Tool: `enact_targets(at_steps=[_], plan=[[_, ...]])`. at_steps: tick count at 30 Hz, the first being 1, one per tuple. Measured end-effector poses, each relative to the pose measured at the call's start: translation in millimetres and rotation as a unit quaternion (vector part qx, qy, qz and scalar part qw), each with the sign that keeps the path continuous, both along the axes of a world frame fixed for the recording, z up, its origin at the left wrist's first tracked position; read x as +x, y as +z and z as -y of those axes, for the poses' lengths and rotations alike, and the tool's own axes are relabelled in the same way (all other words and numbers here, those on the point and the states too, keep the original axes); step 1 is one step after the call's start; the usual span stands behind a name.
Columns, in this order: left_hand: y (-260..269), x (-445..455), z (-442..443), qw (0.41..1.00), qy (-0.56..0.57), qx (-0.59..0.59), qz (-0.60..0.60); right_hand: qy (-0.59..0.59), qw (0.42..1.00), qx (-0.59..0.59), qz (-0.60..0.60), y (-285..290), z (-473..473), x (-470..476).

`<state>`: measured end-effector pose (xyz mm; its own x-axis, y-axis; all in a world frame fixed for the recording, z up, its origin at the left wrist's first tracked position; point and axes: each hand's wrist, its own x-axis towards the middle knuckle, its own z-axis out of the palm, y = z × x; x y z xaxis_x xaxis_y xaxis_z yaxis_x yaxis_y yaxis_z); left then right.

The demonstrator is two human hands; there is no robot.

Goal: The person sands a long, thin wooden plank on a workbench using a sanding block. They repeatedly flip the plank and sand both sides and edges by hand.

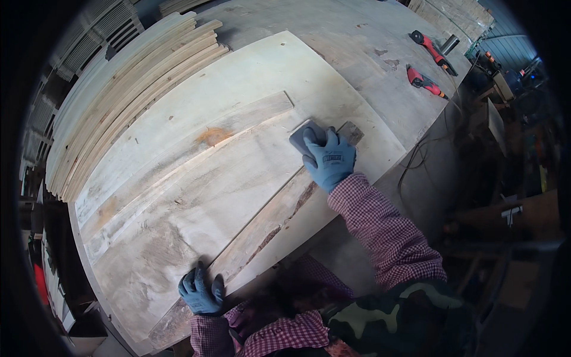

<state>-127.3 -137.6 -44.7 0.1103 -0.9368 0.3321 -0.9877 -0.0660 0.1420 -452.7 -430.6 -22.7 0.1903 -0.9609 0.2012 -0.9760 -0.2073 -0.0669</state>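
Note:
A long wooden board [263,218] with a strip of dark bark along its near side lies slanting across the plywood-like work surface [250,178]. My left hand [200,290], in a blue-grey work glove, straddles the board near its lower left end, thumb and fingers spread across it. Toward the far right end, my gloved right hand [331,156] grips a dark grey sanding block [308,135]. The block's underside is hidden, and it sits at or over the board's far long edge; contact cannot be made out. Beyond lies a second board [250,117] with an orange-brown stain.
A stack of long wooden boards [134,89] lies at the back left. Two red-and-black power tools [424,82] rest on the table's far right part [392,98], their cords [419,156] hanging past the edge. Sanding dust [151,250] covers the surface at left.

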Motion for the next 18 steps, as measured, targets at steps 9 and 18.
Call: enact_targets(at_steps=[9,18], plan=[[0,2,-4,0.999,0.031,0.007,0.000,0.180,0.983,-0.010,0.034,2,-32,-1],[-3,3,0,1.000,0.018,0.003,-0.008,-0.167,0.985,0.024,0.039,-9,3,-64]])
